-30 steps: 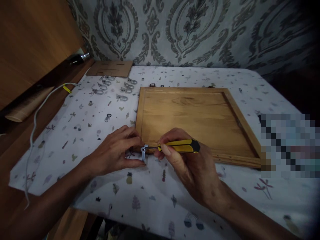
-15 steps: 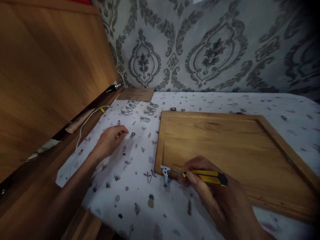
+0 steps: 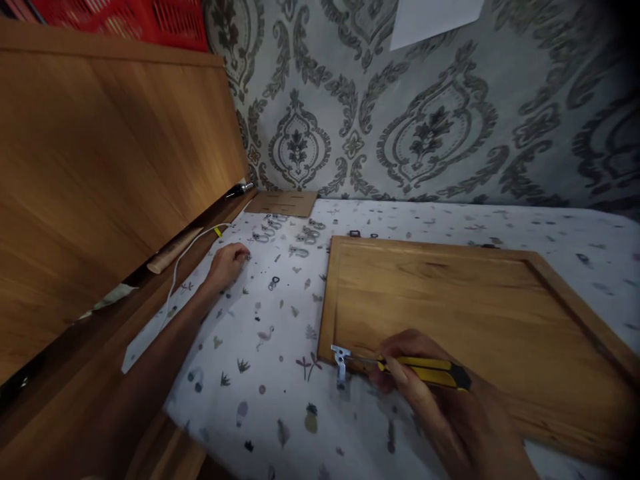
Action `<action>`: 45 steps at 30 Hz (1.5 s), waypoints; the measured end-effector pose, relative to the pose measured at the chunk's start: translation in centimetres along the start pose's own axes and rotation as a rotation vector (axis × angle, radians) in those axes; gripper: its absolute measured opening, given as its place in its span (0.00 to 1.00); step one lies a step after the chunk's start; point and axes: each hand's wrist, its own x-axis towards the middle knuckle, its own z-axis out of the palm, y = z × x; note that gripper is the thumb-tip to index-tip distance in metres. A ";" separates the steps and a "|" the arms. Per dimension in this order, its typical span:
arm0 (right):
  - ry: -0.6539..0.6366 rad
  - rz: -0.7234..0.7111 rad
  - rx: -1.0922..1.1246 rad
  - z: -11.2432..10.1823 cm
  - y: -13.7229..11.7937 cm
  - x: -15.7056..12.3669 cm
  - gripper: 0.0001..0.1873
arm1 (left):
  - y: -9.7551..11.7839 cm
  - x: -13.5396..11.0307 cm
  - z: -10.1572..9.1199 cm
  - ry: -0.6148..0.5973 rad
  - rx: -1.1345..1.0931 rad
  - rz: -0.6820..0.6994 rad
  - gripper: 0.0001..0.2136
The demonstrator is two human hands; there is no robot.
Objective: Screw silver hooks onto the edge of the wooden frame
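Note:
My right hand (image 3: 425,387) is closed around a yellow and black screwdriver (image 3: 425,371). Its shaft points left, its tip at a small silver metal hinge (image 3: 341,360) on the near left corner of a wooden panel (image 3: 425,293). Part of the hinge juts past the panel's near edge. On the patterned cloth to the left, my left hand (image 3: 229,265) has its thumb and fingertips pinched together. Whatever is between them is too small to make out. Several similar metal hinges (image 3: 299,251) lie beyond that hand, to its right.
A flat piece of cardboard (image 3: 283,203) lies by the wallpapered wall. A white cable (image 3: 183,257) runs along the left edge beside a tall wooden board (image 3: 120,147). Atop that stands a red plastic basket (image 3: 180,23). The flower-and-fruit cloth (image 3: 270,393) covers the surface.
The view has tilted up a little, so the scene sits lower. My left hand has moved farther away over the cloth, its fingers drawn together. The screwdriver stays at the hinge.

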 end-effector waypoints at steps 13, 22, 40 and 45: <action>0.011 0.054 0.036 0.0 -0.1 -0.3 0.14 | 0.4 -0.8 0.6 -0.002 0.034 0.023 0.11; 0.040 0.058 0.070 0.2 -0.3 -0.4 0.14 | 2.5 -1.6 -1.6 0.111 -0.227 -0.027 0.06; 0.034 0.236 0.229 0.2 -0.5 -0.9 0.13 | 16.1 -7.5 -0.9 -0.646 -1.049 -0.040 0.11; 0.043 0.218 0.245 0.1 -0.6 -0.9 0.14 | 16.3 -8.2 -1.1 -0.689 -1.075 -0.015 0.09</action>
